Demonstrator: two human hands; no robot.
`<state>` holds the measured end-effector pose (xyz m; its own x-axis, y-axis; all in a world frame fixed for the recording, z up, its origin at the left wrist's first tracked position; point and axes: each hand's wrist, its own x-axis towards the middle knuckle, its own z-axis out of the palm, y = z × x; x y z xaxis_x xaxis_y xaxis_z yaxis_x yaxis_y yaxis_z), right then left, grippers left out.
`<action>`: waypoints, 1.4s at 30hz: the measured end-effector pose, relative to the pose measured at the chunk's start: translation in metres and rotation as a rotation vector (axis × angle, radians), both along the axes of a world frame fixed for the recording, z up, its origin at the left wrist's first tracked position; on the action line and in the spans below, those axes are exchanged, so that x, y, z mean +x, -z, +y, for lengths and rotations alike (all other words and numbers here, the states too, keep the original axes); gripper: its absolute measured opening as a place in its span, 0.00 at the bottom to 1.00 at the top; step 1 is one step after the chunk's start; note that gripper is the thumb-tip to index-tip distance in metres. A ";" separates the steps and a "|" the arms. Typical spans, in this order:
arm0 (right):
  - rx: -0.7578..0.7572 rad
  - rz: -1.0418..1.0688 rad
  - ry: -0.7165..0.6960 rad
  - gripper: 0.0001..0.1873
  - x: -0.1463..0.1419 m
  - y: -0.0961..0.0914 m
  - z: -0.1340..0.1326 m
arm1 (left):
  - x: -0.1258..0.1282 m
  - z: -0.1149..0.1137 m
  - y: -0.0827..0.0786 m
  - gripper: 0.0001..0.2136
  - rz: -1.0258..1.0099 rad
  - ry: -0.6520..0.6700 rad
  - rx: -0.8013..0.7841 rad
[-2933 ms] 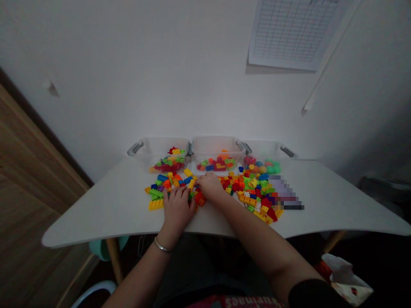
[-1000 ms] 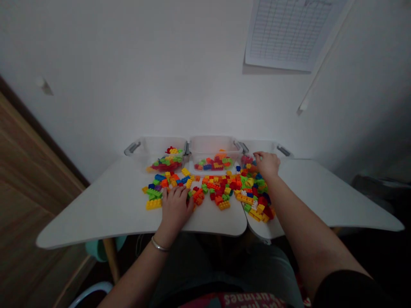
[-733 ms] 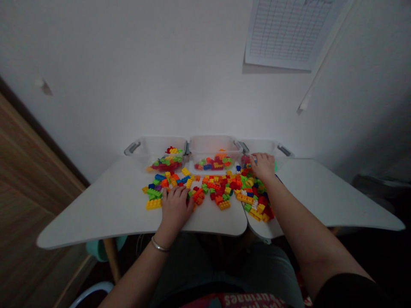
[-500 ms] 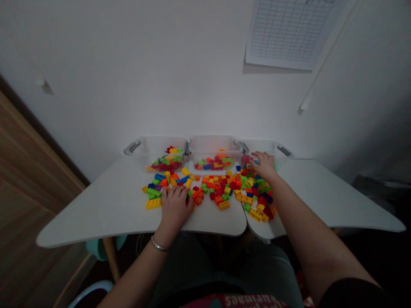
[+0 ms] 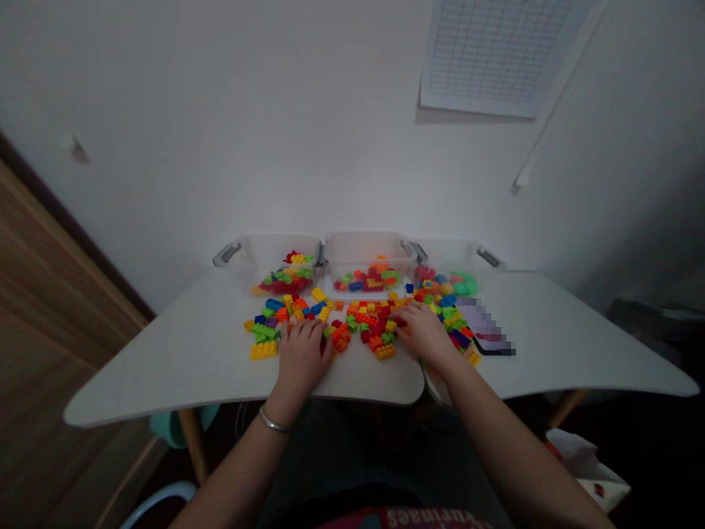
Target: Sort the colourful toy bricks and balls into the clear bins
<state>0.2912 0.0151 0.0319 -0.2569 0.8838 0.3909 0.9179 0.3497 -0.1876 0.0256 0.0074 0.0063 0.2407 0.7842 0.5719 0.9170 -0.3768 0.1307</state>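
Note:
My left hand (image 5: 302, 354) lies palm down over the left part of a pile of toy building bricks (image 5: 368, 317), its fingers stretched out and slightly apart. A yellow brick (image 5: 264, 350) and a green brick (image 5: 265, 333) lie just left of it. My right hand (image 5: 423, 332) reaches into the bricks at the middle right, fingers forward and thumb apart. Its palm covers some bricks, and I make out nothing held in it. An orange-yellow brick (image 5: 385, 353) sits left of its thumb.
Behind the pile stand a left clear bin (image 5: 264, 246) and a middle clear bin (image 5: 366, 248) with bricks, and a right clear bin (image 5: 452, 251) with rounded coloured pieces. A phone-like, partly pixelated object (image 5: 485, 327) lies right of the pile. A seam splits the white tabletop (image 5: 181, 353).
My right hand has moved from the right bin back and left onto the bricks. The rounded pieces and the phone-like object now show. My left hand stays almost still.

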 end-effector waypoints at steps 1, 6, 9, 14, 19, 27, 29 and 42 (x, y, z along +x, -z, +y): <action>-0.004 -0.012 0.021 0.15 -0.004 0.004 -0.002 | 0.000 0.000 0.000 0.15 0.003 -0.001 0.002; 0.018 -0.009 0.122 0.16 -0.011 0.018 -0.004 | 0.000 -0.001 -0.001 0.15 -0.001 0.001 0.011; 0.040 0.009 0.161 0.14 -0.013 0.022 -0.004 | 0.000 -0.001 -0.001 0.15 0.001 0.005 0.014; 0.060 0.039 0.175 0.13 -0.015 0.025 -0.004 | 0.000 -0.001 -0.001 0.14 0.004 0.009 0.018; 0.111 0.158 0.176 0.14 -0.016 0.022 -0.007 | -0.001 0.000 0.000 0.14 -0.001 0.007 0.015; 0.222 0.294 0.105 0.18 -0.012 0.018 -0.009 | 0.000 0.000 0.001 0.14 0.000 0.004 0.012; 0.250 0.338 0.091 0.16 -0.008 0.010 -0.004 | 0.000 0.000 0.001 0.14 -0.004 0.005 0.019; 0.389 0.635 0.195 0.20 0.005 -0.038 0.074 | 0.000 0.002 0.004 0.14 -0.004 0.002 0.015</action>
